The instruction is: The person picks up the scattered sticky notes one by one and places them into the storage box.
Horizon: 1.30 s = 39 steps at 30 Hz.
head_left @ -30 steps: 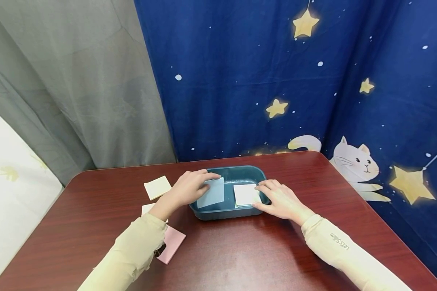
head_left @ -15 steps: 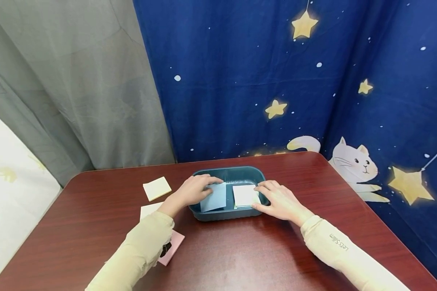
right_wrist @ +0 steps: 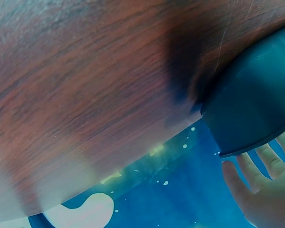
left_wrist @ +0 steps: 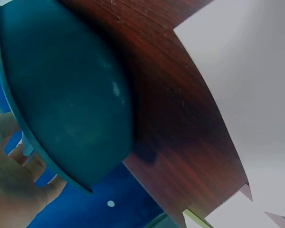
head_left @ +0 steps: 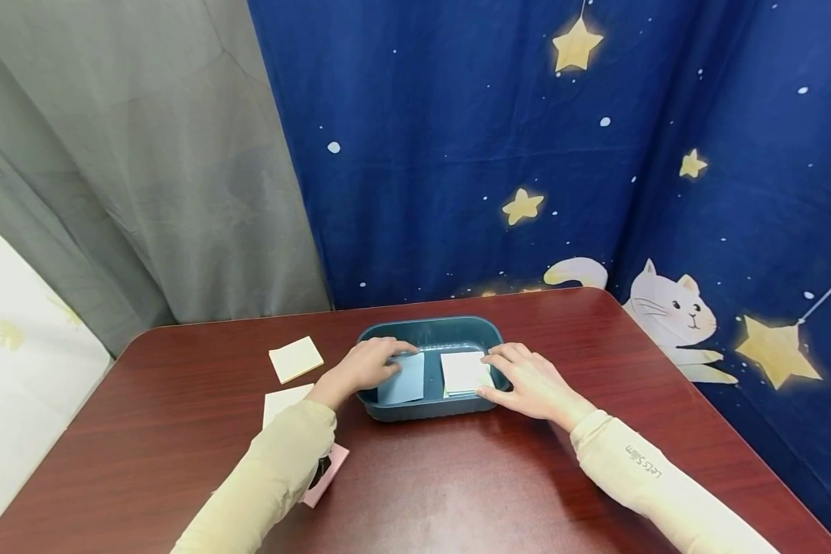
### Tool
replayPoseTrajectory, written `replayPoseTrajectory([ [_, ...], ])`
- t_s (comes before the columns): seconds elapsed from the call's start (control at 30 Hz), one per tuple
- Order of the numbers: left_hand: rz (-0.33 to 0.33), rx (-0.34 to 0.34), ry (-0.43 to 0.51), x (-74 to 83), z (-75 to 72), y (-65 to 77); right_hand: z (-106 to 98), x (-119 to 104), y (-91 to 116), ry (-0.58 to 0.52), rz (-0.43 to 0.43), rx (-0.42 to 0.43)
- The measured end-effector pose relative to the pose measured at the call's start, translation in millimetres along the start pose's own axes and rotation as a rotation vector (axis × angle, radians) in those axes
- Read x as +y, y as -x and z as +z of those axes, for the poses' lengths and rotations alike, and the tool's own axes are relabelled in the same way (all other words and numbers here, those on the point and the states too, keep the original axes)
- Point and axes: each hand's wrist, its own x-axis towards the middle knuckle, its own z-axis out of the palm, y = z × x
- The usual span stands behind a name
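A dark teal plastic box (head_left: 429,412) stands on the table. My left hand (head_left: 370,363) reaches over its left end and holds a light blue sticky note pad (head_left: 403,378) by its upper left part. That pad slants inside the box's left half; in the left wrist view most of it is hidden by the teal wall (left_wrist: 71,90). In the right half lies a stack of white sticky notes (head_left: 465,372). My right hand (head_left: 529,382) rests over the right rim, fingers spread and fingertips at the stack's right edge.
A pale yellow sticky note pad (head_left: 295,359) lies left of the box. Nearer are a white pad (head_left: 284,402) and a pink pad (head_left: 328,477), both partly covered by the left arm. The table's far edge (head_left: 249,320) runs just behind, with grey and blue curtains beyond.
My left hand has lowered a little with the blue sticky note pad, which sits deeper in the box. The right hand has stayed in place.
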Motion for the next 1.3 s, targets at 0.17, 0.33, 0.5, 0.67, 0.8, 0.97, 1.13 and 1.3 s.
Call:
replayPoseTrajectory([
  [0.17, -0.015, 0.012, -0.07, -3.5, 4.7, -4.5, 0, 0, 0, -0.005, -0.001, 0.002],
  [0.33, -0.037, 0.029, -0.188, -4.6, 11.1, -8.2, 0, -1, 0, -0.008, 0.0, 0.001],
  [0.5, -0.084, 0.021, -0.229, -6.2, 16.6, -9.7, 0, -2, -1, -0.004, -0.006, 0.009],
  [0.67, -0.113, 0.005, -0.216, -7.9, 19.1, -10.4, 0, -2, -1, 0.003, -0.012, 0.012],
  [0.8, -0.117, -0.009, -0.219, -9.4, 20.5, -11.0, 0, -3, -2, 0.002, -0.01, 0.01],
  [0.97, -0.106, -0.019, -0.227, -9.2, 19.7, -10.8, 0, -2, -2, -0.001, -0.007, 0.004],
  [1.13, -0.077, -0.005, -0.232, -5.6, 15.9, -10.0, 0, -1, -1, 0.0, -0.001, 0.003],
  [1.3, -0.055, 0.006, -0.237, -2.4, 12.7, -7.8, 0, 0, 0, -0.004, 0.003, -0.002],
])
